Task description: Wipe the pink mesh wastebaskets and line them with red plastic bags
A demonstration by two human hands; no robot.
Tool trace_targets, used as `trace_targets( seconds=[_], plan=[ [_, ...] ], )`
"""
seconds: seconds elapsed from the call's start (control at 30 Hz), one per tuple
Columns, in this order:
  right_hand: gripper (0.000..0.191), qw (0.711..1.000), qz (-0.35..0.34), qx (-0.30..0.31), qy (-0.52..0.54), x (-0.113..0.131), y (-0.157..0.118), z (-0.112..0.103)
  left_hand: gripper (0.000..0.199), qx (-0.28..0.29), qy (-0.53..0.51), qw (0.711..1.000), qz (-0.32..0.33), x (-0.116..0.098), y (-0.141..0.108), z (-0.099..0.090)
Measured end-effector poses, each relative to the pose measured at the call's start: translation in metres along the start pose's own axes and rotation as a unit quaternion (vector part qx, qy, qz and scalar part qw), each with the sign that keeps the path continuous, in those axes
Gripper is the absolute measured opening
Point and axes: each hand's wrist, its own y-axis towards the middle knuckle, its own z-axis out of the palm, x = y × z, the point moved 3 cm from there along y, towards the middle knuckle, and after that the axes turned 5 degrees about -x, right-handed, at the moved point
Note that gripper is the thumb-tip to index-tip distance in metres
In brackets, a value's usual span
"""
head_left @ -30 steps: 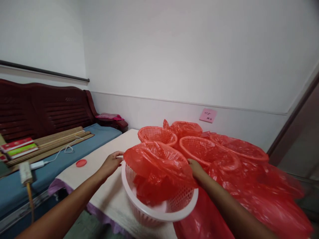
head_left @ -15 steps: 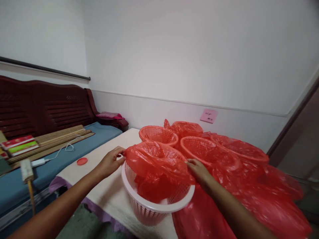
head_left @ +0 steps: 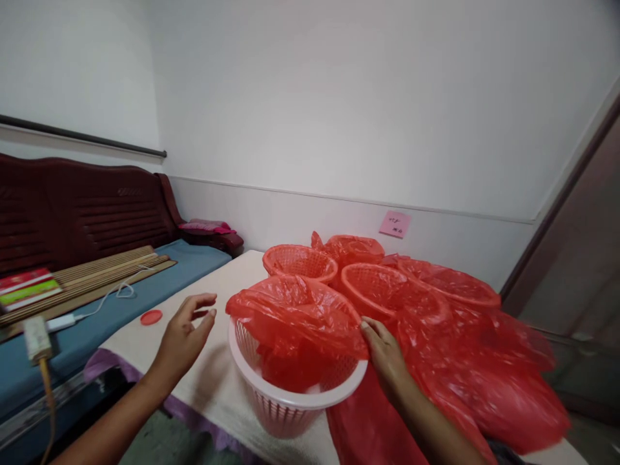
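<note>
- White plastic basket [head_left: 283, 413] upright, mouth up, lower centre, on the bench [head_left: 203, 287], red bag [head_left: 295, 310] lining it!
- Left hand [head_left: 184, 339] open, just beside the basket, not touching!
- Right hand [head_left: 385, 352] flat on the bag at the rim, hands apart!

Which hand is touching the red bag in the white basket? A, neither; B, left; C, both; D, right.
D. The right hand has its fingers on the red plastic bag in the white plastic basket, while the left hand is open and apart from both.
</note>
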Motion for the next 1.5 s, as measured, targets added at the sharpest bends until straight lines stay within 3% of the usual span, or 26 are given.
trace_targets(
  seconds=[0.07,0.13,0.2,0.23,0.3,0.43,0.73,0.9,1.03,1.3,1.5],
  plan=[
    [0.058,1.0,-0.017,-0.011,-0.011,0.001,-0.01,-0.004,0.038,0.015,0.046,0.993,0.104,-0.029,0.001,-0.003],
    [0.061,0.998,-0.045,-0.013,-0.032,0.002,-0.024,-0.007,0.052,0.058,0.125,0.96,0.242,-0.054,-0.002,0.001],
    [0.059,0.995,-0.082,-0.014,-0.055,0.002,-0.038,-0.01,0.055,0.099,0.197,0.917,0.333,-0.064,-0.006,0.009],
    [0.056,0.992,-0.102,-0.016,-0.067,0.002,-0.044,-0.012,0.052,0.111,0.215,0.906,0.348,-0.063,-0.008,0.012],
    [0.049,0.986,-0.143,-0.018,-0.087,0.001,-0.052,-0.015,0.041,0.118,0.225,0.9,0.355,-0.055,-0.012,0.017],
    [0.034,0.972,-0.206,-0.019,-0.109,-0.007,-0.057,-0.022,0.03,0.102,0.183,0.915,0.345,-0.034,-0.027,0.016],
    [0.014,0.932,-0.326,-0.063,-0.143,-0.021,-0.06,-0.025,0.036,0.07,0.096,0.949,0.292,-0.019,-0.064,0.011],
    [0.024,0.869,-0.433,-0.103,-0.219,-0.005,-0.068,-0.028,0.039,0.069,0.131,0.937,0.317,-0.026,-0.066,0.013],
    [0.032,0.835,-0.482,-0.048,-0.261,-0.001,-0.075,-0.025,0.053,0.058,0.167,0.921,0.347,-0.036,-0.068,0.014],
    [0.02,0.848,-0.477,-0.014,-0.232,-0.002,-0.072,-0.026,0.035,0.047,0.132,0.932,0.334,-0.038,-0.08,0.013],
    [0.022,0.858,-0.47,-0.011,-0.206,-0.006,-0.082,-0.029,0.029,0.04,0.04,0.962,0.267,-0.032,-0.091,0.015]
  ],
)
